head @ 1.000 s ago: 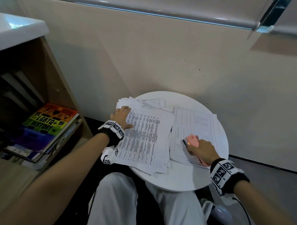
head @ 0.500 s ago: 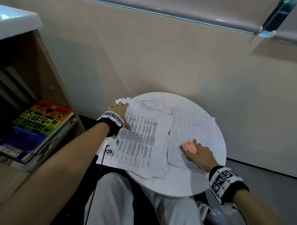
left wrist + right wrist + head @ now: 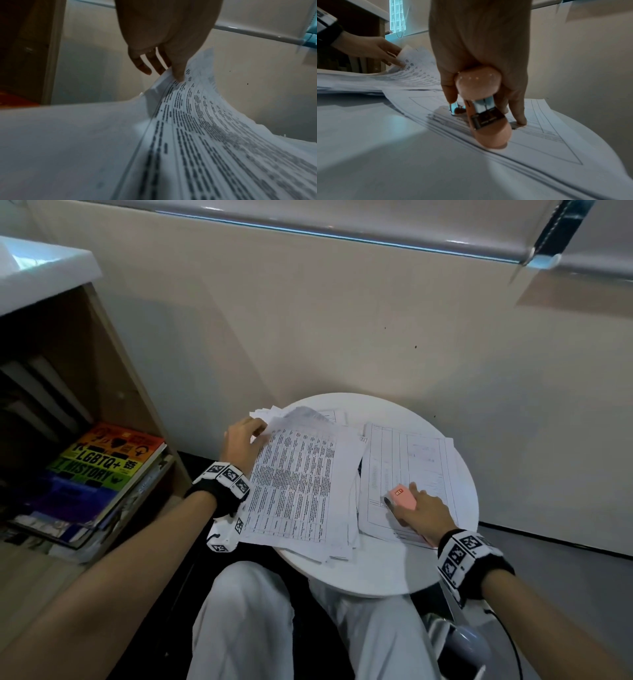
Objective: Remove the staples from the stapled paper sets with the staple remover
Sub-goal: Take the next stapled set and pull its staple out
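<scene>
On the small round white table [image 3: 376,573] lie two heaps of printed sheets. My left hand [image 3: 241,445] pinches the far left corner of the top paper set [image 3: 294,484] on the left heap and lifts it, thumb on the print [image 3: 178,75]. The sheet curls upward [image 3: 197,121]. My right hand [image 3: 424,510] grips the pink staple remover [image 3: 400,498] and holds it down on the right paper set [image 3: 411,460]. In the right wrist view the pink remover [image 3: 486,108] stands tilted, its metal end touching the page [image 3: 539,135].
A wooden shelf unit [image 3: 113,364] stands at the left with a rainbow-covered book [image 3: 99,467] on stacked books. A beige wall [image 3: 342,320] runs right behind the table. My legs in white trousers [image 3: 246,618] are under the table's near edge.
My left hand has slid from the sheet's left edge to its far corner and raised it. The right hand with the remover has stayed on the right sheets.
</scene>
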Motion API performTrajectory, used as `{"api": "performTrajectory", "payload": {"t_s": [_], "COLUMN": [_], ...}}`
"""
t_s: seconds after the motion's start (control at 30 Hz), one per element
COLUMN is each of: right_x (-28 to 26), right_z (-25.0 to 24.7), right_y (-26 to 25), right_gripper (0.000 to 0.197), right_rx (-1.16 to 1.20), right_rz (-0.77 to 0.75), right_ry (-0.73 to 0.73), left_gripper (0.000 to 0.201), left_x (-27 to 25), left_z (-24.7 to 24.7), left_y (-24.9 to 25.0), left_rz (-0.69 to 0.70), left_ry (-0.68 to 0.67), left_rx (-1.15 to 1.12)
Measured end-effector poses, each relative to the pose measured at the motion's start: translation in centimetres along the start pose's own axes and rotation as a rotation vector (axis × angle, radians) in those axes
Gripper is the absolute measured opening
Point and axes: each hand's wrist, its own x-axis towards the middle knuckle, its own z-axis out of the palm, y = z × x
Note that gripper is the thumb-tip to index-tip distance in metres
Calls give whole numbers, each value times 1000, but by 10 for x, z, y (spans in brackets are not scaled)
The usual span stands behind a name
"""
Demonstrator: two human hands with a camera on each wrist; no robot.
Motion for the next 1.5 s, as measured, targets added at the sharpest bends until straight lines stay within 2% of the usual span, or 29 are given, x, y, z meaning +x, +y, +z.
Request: {"api": "performTrajectory", "payload": {"t_s": [0.13, 0.27, 0.37, 0.47, 0.5, 0.57, 0.63, 0.67, 0.7, 0.8, 0.87, 0.9, 0.93, 0.97, 1.0, 1.07, 1.13, 1.17, 1.27, 1.33, 1.4, 1.5], "right_x": [-1, 0, -2, -1, 0, 1, -2, -5, -8, -13, -12, -9, -5, -2, 1, 1, -2, -5, -9, -11, -9, -4], "right_z": [-1, -1, -1, 0, 0, 0, -4, -6, -9, -24, -34, -38, -42, -46, -48, -57, -61, -61, -48, -29, -6, 23], "right_y": [-2, -1, -1, 2, 2, 3, 1, 0, -2, 0, 2, 4, 5, 5, 6, 0, -13, -22, -52, -72, -89, -106], "right_gripper": [108, 106, 94, 102, 99, 75, 53, 45, 37, 32, 38, 37, 33, 29, 29, 32, 31, 31, 39, 33, 28, 36], "right_rx": [13, -2, -21, 4, 6, 45, 155, 231, 318, 593, 660, 705, 804, 926, 1014, 972, 789, 725, 694, 629, 462, 226], "right_rz": [9, 23, 23, 23, 23, 40, 64, 77, 91, 166, 230, 258, 271, 266, 248, 163, 43, 4, -10, -1, -26, -122], "right_ry": [-4, 2, 7, 18, 17, 15, 26, 32, 41, 57, 84, 134, 206, 295, 400, 510, 457, 375, -10, -187, -205, -93], "left_gripper": [14, 4, 5, 8, 8, 11, 25, 31, 34, 17, 12, 16, 32, 47, 59, 72, 83, 86, 82, 76, 72, 76], "left_x": [-4, 1, 1, 0, 0, 0, -2, -4, -7, -29, -54, -66, -77, -88, -96, -106, -110, -111, -108, -103, -99, -98], "left_z": [-10, -14, -14, -17, -20, -25, -31, -31, -29, -11, 6, 12, 18, 23, 28, 34, 37, 37, 35, 35, 39, 43], "left_y": [6, 8, 13, 27, 33, 40, 49, 52, 55, 63, 62, 61, 58, 56, 55, 59, 62, 64, 67, 69, 67, 63], "left_rz": [53, 151, 201, 147, 114, 41, -73, -103, -106, -74, -166, -246, -308, -307, -277, -212, -194, -196, -99, 24, 70, 33], "left_ry": [88, 184, 180, 134, 132, 143, 87, 56, 31, -131, -316, -420, -518, -585, -611, -603, -636, -653, -585, -526, -540, -591], "left_rx": [-76, -89, -95, -154, -219, -438, -754, -826, -798, -528, -473, -456, -401, -307, -214, -111, -18, 54, 360, 494, 470, 335]}}
